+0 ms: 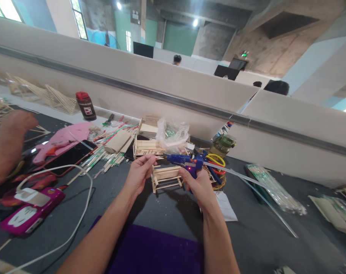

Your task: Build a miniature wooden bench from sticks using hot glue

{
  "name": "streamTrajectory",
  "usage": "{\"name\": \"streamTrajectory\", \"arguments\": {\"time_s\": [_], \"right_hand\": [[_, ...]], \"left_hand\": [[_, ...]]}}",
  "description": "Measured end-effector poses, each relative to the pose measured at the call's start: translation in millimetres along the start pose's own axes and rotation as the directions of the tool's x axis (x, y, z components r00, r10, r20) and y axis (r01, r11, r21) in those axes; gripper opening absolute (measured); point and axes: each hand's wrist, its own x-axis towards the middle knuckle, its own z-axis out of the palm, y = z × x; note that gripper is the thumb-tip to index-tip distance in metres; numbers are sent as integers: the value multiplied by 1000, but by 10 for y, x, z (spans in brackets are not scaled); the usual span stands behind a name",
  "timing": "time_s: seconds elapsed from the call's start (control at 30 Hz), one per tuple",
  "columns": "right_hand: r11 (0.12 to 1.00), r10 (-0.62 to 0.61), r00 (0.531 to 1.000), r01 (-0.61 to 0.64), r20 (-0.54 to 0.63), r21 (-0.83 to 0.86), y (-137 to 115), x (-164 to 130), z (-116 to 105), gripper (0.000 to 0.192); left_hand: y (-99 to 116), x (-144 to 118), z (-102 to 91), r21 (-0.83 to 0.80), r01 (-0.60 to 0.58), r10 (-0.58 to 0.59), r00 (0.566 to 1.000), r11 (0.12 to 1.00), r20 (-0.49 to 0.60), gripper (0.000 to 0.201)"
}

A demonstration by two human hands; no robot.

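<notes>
While the front wooden frame [166,173] stands on the dark tabletop [103,195] between my 2 hands, its slatted panel, legs and low rail appear joined. The rear wooden frame [146,146], behind and left of the front frame, also appears largely assembled. The small wooden piece [159,157] at my left fingertips is not yet joined, as far as I can judge. Loose sticks [111,161] lie unused to the left of the front frame. Whether fresh glue sits on any joint is too small to tell.

Pose of the left hand [140,171]: forearm angled forward, thumb and index finger pinched on the small piece, just above the left end of the front frame. Contact between these fingers and that frame cannot be confirmed.

Pose of the right hand [197,187]: fingers wrapped around the handle of the blue glue gun [187,161], thumb along its side, at the right end of the front frame. The nozzle points left, above the frame and close to the small piece. 1 red indicator is lit; 1 clear glue stick [233,171] extends rearward, to the frame's right. Trigger pressure cannot be determined.
</notes>
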Motion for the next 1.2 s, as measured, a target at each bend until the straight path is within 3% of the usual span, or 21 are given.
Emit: {"name": "streamTrajectory", "arguments": {"time_s": [0.13,0.4,1.2], "right_hand": [[1000,21,998,-20,53,-20,6,1,-5,34],[1000,3,1000,-3,16,-11,15,-1,2,35],[999,23,998,-21,60,-31,69,15,-15,37]], "left_hand": [[1,2,-5,-4,-9,9,1000,1000,12,32],[-9,3,-17,-6,3,-3,1000,1000,11,32],[6,9,-24,-65,38,-33,996,997,80,28]]}}
